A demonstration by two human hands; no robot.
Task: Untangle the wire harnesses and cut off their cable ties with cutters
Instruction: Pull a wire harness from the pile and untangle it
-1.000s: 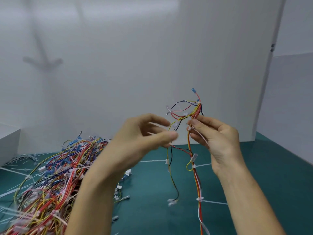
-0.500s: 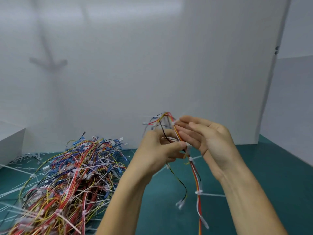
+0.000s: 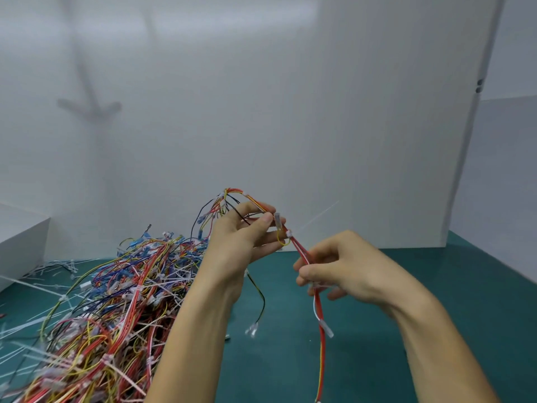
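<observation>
I hold one wire harness [image 3: 299, 251] of red, yellow, white and black wires in the air above the green mat. My left hand [image 3: 241, 239] pinches its upper part, where the wires loop over my fingers. My right hand [image 3: 343, 269] pinches the red bundle lower down, and the tail hangs below it with a clear connector [image 3: 326, 328]. A white cable tie [image 3: 289, 234] sits on the stretch between my hands, its thin tail pointing up and right. A black wire with a connector [image 3: 252, 329] dangles under my left wrist. No cutters are in view.
A big tangled pile of harnesses [image 3: 116, 301] covers the mat's left side. Loose white cable-tie strips [image 3: 37, 286] lie beyond it. A white box [image 3: 20, 239] stands at the far left. White panels wall in the green mat [image 3: 436, 301] behind and to the right.
My hands have drawn apart: the right hand slid down the red bundle while the left kept the top, stretching the harness between them. The view shifted left and down.
</observation>
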